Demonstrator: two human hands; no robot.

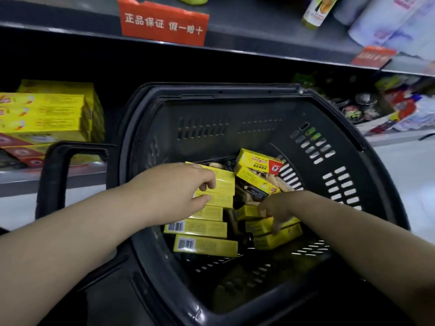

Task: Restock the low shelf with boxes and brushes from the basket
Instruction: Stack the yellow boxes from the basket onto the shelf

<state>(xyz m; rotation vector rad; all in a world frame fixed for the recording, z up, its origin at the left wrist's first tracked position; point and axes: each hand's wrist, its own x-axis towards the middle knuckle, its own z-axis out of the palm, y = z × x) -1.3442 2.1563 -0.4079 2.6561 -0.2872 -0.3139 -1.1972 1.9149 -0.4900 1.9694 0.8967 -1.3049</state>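
A black plastic basket (348,161) stands in front of the low shelf (28,182) and holds several long yellow boxes (204,245). Pale wooden brush handles (286,182) poke out under the boxes at the right. My left hand (181,187) reaches into the basket and its fingers curl over the top yellow box (223,182) of the left pile. My right hand (274,211) is deeper in, fingers closed around a yellow box (261,228) in the right pile. A stack of the same yellow boxes (44,114) sits on the low shelf at the left.
The basket's handle (56,170) rises at the left, between my arm and the shelf. An upper shelf with a red sign (162,22) overhangs the basket. Round tins and packets (367,107) fill the low shelf at the right. Pale floor (409,170) shows to the right.
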